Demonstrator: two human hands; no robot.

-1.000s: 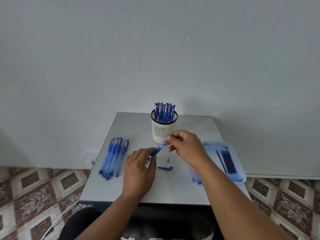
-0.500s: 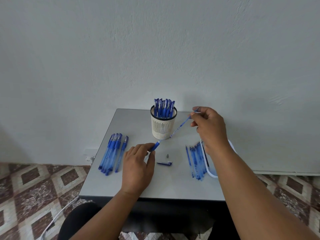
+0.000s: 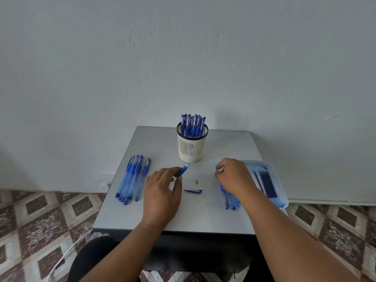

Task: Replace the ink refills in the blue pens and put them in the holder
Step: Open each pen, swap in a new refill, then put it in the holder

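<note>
On the left of the tabletop (image 3: 223,143) lies a row of capped blue pens (image 3: 132,178), side by side and untouched, presumably awaiting new ink. Just right of them the left hand (image 3: 162,196) curls around the open pen barrel (image 3: 182,170), whose blue grip end points up and away toward the holder (image 3: 191,147); the barrel has stayed in that grasp for the last second. Farther back, the holder stands upright, crowded with finished pens (image 3: 193,125). In the middle, near the barrel, lie the small metal tip (image 3: 197,181) and the loose cap (image 3: 193,191), apart from each other. A moment ago the right hand (image 3: 234,178) was raised beside the holder, drawing the spent refill out of the barrel; now it has dropped to the pile of old refills (image 3: 228,200), fingers bunched, apparently pinching the spent refill's end (image 3: 219,169). The barrel therefore looks empty, and a fresh refill (image 3: 268,184) from the tray (image 3: 283,198) on the far right comes next.
</note>
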